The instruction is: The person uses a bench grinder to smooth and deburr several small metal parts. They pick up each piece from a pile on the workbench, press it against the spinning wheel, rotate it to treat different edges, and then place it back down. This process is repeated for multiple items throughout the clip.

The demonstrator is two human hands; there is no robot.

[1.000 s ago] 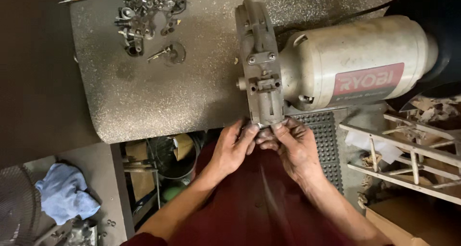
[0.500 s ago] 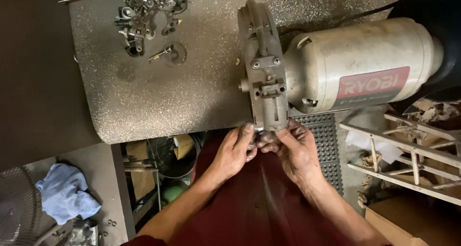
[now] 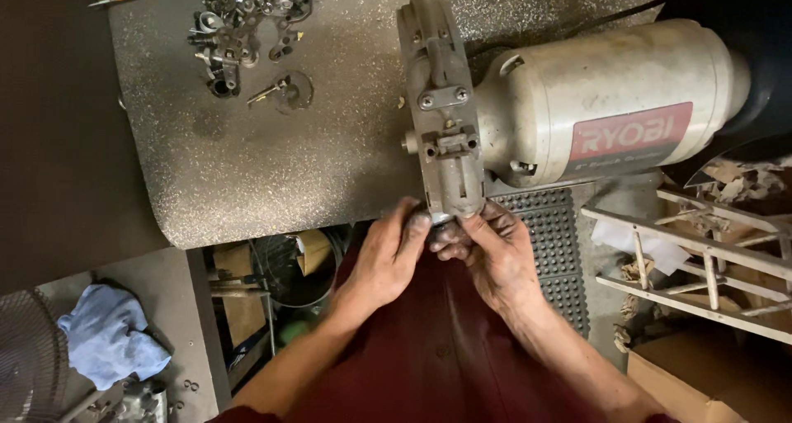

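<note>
Bench grinder (image 3: 610,109) lies on its side at the table's (image 3: 247,184) near edge, motor body to the right, long axis left-right. Its grey guard (image 3: 441,118) overhangs the edge. Left hand (image 3: 388,254) & right hand (image 3: 491,254) both pinch the guard's lower end, equally near. Loose metal parts (image 3: 243,23) well apart at the far left corner

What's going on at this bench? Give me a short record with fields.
Surface: speckled grey worktop
Machine: cream bench motor with grey metal housing at its end
Left hand: grips the housing's near end
Right hand: grips the same end, grimy
Loose parts: small metal pieces, far left
Floor: blue rag
</note>
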